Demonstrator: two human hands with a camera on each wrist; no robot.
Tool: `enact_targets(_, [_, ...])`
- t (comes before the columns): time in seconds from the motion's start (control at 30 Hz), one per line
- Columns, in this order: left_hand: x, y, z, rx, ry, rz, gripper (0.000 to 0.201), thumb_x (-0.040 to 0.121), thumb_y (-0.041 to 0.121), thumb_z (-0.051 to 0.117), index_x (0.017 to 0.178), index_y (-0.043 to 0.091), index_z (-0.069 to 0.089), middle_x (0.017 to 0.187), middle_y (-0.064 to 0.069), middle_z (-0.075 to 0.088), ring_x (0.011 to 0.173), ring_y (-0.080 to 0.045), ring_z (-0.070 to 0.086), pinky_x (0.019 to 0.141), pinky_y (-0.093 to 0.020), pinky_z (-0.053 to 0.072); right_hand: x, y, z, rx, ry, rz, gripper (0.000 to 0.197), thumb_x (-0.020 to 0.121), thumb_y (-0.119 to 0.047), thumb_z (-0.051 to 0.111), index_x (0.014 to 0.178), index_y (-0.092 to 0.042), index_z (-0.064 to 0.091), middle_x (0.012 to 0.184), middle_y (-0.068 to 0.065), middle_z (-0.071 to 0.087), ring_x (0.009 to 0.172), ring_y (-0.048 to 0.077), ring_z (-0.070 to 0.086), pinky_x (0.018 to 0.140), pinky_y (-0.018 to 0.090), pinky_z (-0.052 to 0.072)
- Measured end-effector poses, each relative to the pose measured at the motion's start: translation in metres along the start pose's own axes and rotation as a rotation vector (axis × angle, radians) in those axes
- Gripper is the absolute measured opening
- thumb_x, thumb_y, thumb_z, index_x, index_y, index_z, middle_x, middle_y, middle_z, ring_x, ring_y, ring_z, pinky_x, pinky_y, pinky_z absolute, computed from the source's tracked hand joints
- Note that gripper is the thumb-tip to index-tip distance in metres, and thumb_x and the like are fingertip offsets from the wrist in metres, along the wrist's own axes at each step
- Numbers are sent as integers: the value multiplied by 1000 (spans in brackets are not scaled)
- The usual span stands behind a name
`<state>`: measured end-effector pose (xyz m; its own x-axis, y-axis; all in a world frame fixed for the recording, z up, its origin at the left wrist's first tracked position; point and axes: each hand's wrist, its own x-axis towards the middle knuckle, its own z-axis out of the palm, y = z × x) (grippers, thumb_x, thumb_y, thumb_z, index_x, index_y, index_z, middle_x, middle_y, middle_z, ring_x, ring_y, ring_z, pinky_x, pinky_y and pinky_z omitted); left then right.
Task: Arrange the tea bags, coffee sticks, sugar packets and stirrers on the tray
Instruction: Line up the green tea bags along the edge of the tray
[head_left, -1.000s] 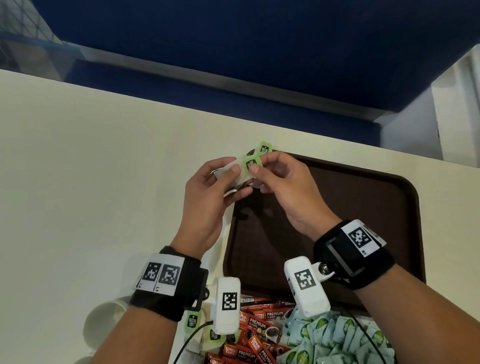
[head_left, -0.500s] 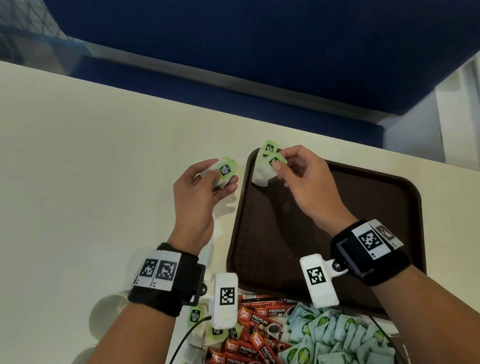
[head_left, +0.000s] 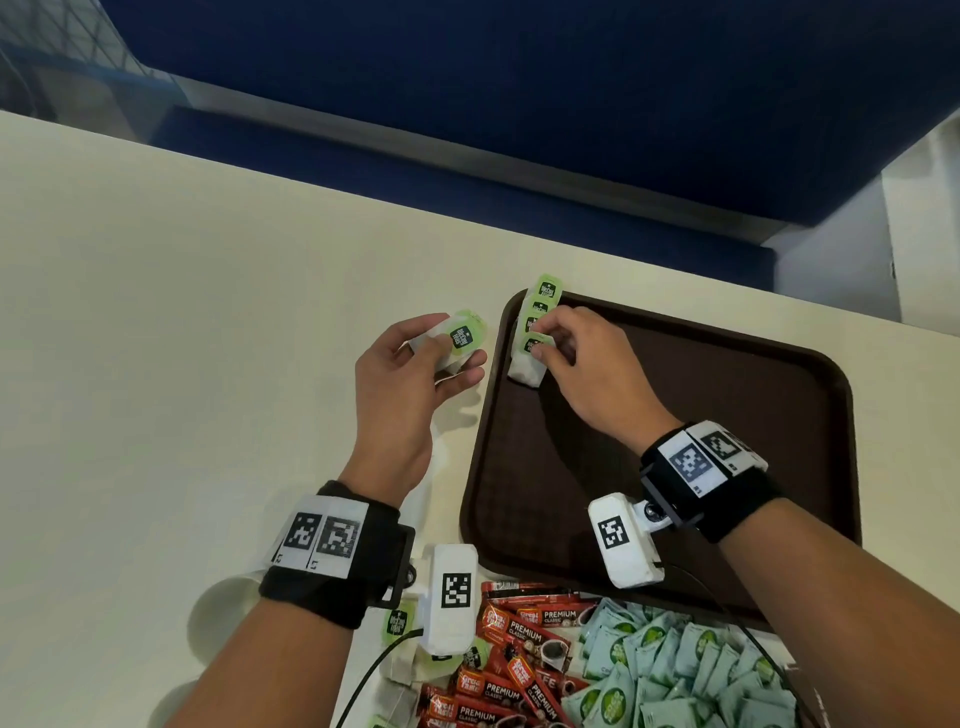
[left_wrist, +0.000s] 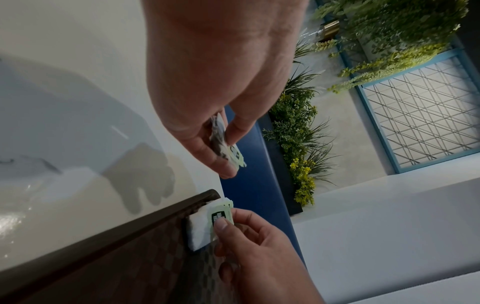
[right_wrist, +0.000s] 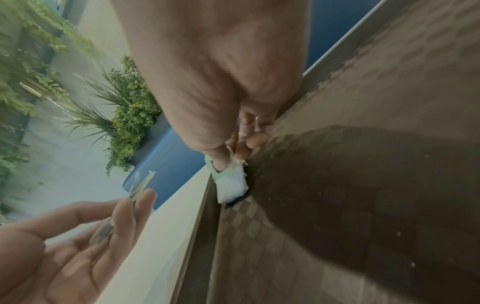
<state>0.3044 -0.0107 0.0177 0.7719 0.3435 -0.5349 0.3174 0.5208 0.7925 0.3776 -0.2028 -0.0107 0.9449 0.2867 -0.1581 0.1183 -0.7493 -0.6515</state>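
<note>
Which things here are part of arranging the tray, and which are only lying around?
Part of the job:
- tray
- tea bags in the right hand, set at the tray's far left corner
- tea bag in the left hand
- coffee sticks
- pale green packets

Lying around:
- white cups
- black cable

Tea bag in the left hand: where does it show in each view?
Head: tea bag left of centre, pinched by the left hand over the table, beside the tray.
Left wrist: centre, edge-on below the palm.
Right wrist: lower left, edge-on between the fingers.
Shared landmark: the tray's far left corner, where the right hand holds a stack of tea bags.
</note>
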Motion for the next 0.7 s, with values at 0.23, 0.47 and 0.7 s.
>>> enact_targets(0.23, [-1,0,-1,6,-4,-3,20,105,-2,61,122,-2,70,115,-25,76,93,-41,81,83,-41,68,6,1,2,-10,9,-33,9,101,-23,70,110,-26,69,100,-7,60,85,9,58,79,28,50])
enact_targets(0.47, [1,0,0,6,-14,-2,21,105,-1,62,124,-1,69,115,-23,77,95,-41,81,85,-42,68,3,0,-1,19,81,-2,28,101,-25,72,128,-28,66,119,-9,47,86,3,58,83,13,46])
enact_targets(0.7, [-7,-3,9,13,-104,-26,23,104,2,67,127,0,68,114,-21,79,100,-37,81,83,-40,67,-18,-28,-11,431,16,68,17,102,-40,68,113,-28,72,109,-12,73,102,7,69,83,30,55])
